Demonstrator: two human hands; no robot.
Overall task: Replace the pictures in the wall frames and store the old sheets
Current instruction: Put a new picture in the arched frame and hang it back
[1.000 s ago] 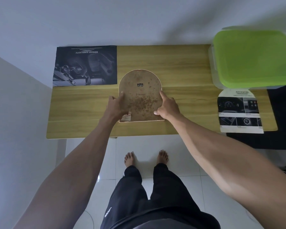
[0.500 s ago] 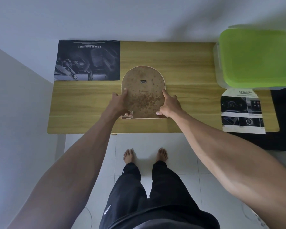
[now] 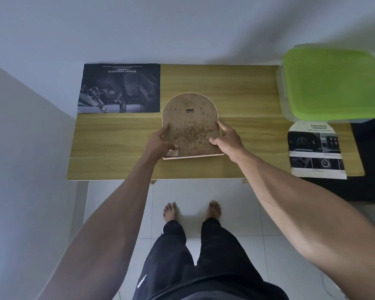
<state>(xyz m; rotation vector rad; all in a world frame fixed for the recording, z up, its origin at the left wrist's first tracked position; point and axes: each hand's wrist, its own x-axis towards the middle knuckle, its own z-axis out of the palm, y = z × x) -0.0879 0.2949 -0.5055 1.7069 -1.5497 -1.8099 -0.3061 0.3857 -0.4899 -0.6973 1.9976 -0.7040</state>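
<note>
Left hand (image 3: pixel 160 141) grips the left edge of the arched frame (image 3: pixel 191 126), thumb on its stained backing; right hand (image 3: pixel 226 137) grips the right edge likewise. Frame lies face down at mid-tabletop (image 3: pixel 117 148), hanger slot toward the wall. Left of the frame lies a dark sheet (image 3: pixel 119 88); right of it an arch-cut sheet (image 3: pixel 315 148) and a green-lidded box (image 3: pixel 333 83). Frame judged stiff, light, possibly glazed, hence fragile: hold both side edges, near the base.
</note>
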